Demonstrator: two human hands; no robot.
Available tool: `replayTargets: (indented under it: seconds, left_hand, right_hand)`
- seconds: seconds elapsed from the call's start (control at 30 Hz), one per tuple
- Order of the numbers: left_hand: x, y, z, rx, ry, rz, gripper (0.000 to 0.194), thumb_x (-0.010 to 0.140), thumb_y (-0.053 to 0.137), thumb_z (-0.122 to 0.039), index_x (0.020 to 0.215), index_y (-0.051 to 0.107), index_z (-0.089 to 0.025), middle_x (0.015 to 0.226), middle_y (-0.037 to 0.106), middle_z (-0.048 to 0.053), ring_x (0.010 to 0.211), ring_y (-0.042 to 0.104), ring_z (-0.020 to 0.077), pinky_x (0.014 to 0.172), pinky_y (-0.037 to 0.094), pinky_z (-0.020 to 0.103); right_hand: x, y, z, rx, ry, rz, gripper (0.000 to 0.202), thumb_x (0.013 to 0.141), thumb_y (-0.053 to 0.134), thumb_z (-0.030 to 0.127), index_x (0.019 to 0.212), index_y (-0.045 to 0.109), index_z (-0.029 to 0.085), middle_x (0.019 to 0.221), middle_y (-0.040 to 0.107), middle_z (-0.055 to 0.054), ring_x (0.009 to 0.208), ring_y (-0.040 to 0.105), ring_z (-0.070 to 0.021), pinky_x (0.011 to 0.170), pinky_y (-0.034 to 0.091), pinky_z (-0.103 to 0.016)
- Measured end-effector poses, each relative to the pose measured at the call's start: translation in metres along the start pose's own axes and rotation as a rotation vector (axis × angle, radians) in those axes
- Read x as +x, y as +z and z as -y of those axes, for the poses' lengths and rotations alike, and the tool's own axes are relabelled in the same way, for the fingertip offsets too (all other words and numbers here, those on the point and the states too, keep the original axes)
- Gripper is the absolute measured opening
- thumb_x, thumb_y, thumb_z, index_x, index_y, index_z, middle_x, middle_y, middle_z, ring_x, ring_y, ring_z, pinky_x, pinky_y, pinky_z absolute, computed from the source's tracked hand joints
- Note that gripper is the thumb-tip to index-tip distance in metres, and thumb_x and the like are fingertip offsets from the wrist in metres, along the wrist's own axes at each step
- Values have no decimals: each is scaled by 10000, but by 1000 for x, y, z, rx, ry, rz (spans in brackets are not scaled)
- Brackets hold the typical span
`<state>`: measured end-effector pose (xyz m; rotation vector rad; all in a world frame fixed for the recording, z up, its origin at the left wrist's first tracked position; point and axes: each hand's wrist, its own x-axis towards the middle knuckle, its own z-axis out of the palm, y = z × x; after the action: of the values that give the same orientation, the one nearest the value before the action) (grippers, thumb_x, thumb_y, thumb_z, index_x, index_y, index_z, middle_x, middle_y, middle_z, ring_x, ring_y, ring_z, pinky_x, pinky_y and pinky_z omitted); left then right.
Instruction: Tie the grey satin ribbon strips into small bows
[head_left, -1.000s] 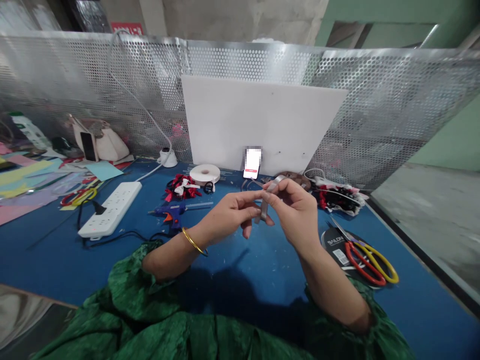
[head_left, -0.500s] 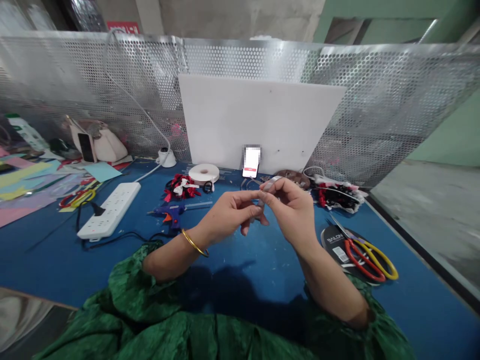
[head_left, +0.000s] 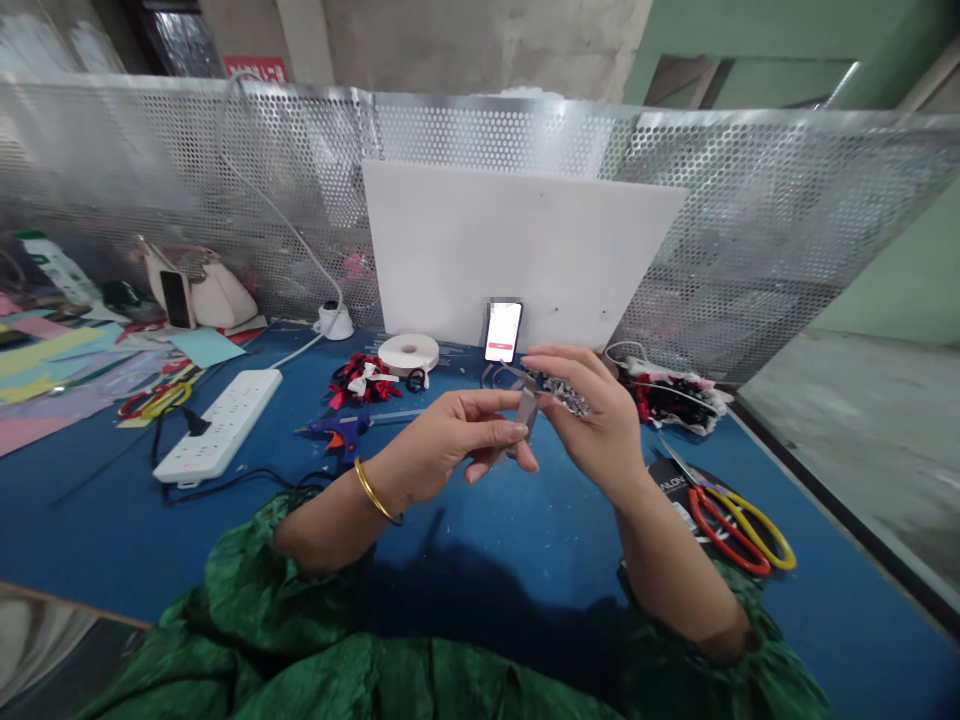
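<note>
A narrow grey ribbon is pinched between the thumb and fingers of my left hand, which wears a gold bangle. Part of the ribbon is hidden by those fingers. My right hand is close on the right, its thumb tip at the ribbon's edge and its upper fingers spread apart from the thumb. Through that gap shows a heap of small silvery pieces, partly covered by the hand. Beyond both hands a lit phone leans against a white board.
On the left are a blue glue gun, red-and-black bows, a white ribbon roll and a power strip. At right, scissors with red and yellow handles lie near a bundle of bows. A perforated metal screen stands behind.
My right hand has moved slightly right and its fingers have parted from their pinch on the ribbon. More ribbon shows above my left thumb, and the silvery heap has come into view.
</note>
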<state>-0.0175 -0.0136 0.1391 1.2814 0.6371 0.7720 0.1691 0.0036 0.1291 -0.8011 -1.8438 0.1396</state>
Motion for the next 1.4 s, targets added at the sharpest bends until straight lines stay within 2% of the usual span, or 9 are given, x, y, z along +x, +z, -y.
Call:
replayTargets:
  seconds: [0.07,0.23,0.47,0.93,1.1,1.4]
  left_hand:
    - [-1,1,-1,-13,-4,13,472,833,649,-292,1285,597,-163,728,715,48,373,384,11,381,266,164]
    - [-2,1,-1,-36,-17,31,488,836,653,-287,1305,581,-175,722,711,42,368,375,6,382,256,165]
    - [0,0,-1,-57,-31,34,485,837,645,-278,1309,581,-189,716,706,37,383,346,8,371,233,165]
    - [0,0,-1,-131,-42,-2,494,824,662,-252,1306,583,-176,698,701,35,388,344,4,369,213,158]
    - [0,0,-2,-142,-39,24,467,834,651,-235,1294,595,-185,697,700,33,391,355,2,369,201,159]
    - [2,-2,3,-184,-13,-17,473,820,675,-269,1283,607,-204,699,696,26,378,326,-8,380,202,159]
  right_hand:
    - [-1,2,-2,15,-19,18,297,864,567,134,1084,673,303,1180,659,-23,1140,592,-212,979,465,-432]
    - [-7,9,-4,-77,-22,-98,221,893,536,165,948,711,288,994,718,-13,993,648,-203,899,476,-402]
    - [-9,10,-2,-149,-1,-191,199,903,543,198,929,717,293,907,730,-1,901,667,-202,874,474,-398]
    - [-10,13,1,-97,39,-203,149,897,588,228,919,724,283,902,730,-4,878,658,-191,836,484,-378]
    - [-9,13,-1,-86,35,-190,166,901,576,212,930,726,276,912,730,-8,884,657,-188,846,480,-374]
    - [-10,19,0,-19,95,-152,143,904,590,251,905,733,255,874,722,-16,859,652,-185,808,480,-351]
